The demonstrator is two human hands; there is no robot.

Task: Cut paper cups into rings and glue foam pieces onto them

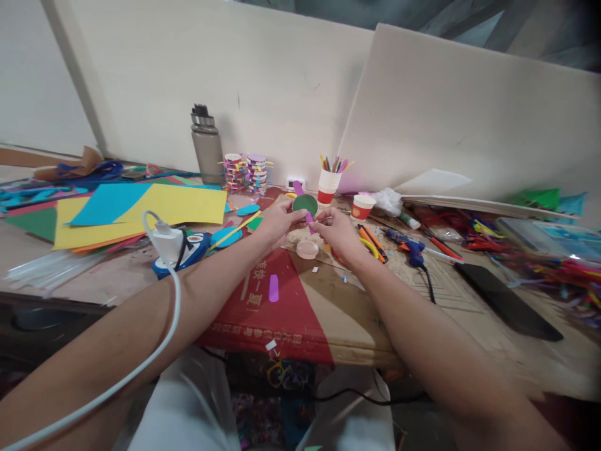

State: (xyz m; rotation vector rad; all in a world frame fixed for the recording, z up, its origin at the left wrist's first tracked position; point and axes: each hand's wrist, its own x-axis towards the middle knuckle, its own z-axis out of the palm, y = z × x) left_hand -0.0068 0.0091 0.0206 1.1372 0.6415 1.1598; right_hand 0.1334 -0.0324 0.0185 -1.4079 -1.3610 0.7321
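Observation:
My left hand (278, 220) pinches a green paper disc (305, 204) by its left edge, held up above the table. A purple paper strip (300, 194) runs behind the disc, sticking out above and below it. My right hand (334, 228) grips the lower end of that strip with its fingertips. Both hands meet over a red and brown cardboard sheet (300, 300). A small pale round lid (307, 249) and a loose purple strip (273, 288) lie on the cardboard just below the hands.
Yellow, blue and green paper sheets (141, 210) lie at left, with a white charger and cable (166, 241). A grey bottle (206, 147), stacked paper discs (246, 172), cups of sticks (328, 178), a blue glue gun (410, 247) and a black phone (507, 300) sit around.

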